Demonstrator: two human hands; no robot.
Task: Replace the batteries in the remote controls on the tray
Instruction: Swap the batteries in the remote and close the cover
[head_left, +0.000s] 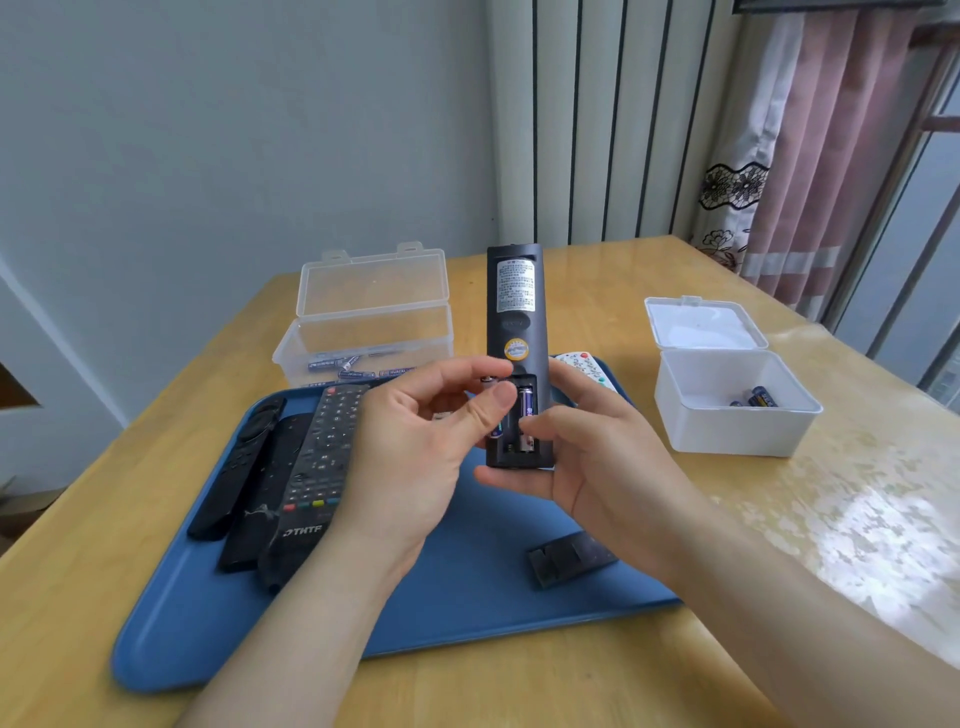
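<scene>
I read this as home, likely living or dining room. Wooden surface (597, 291) under clear floral-patterned cover (857, 519). Pink curtain (831, 156) with lace trim beside window (924, 234). White ribbed radiator-like panel (597, 119) against plain painted wall (234, 130). Household TV remote controls (311, 457) on blue tray (467, 597); clear plastic box (363, 291) and white plastic box (727, 431) beside it.

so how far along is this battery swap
Done: the black battery cover is off, lying on the blue plastic tray; a few batteries sit in the white plastic box. In hand: the right hand holds the open black remote, left hand pinching a battery at its bay. Left: three black remotes and a white one lie on the tray.
</scene>
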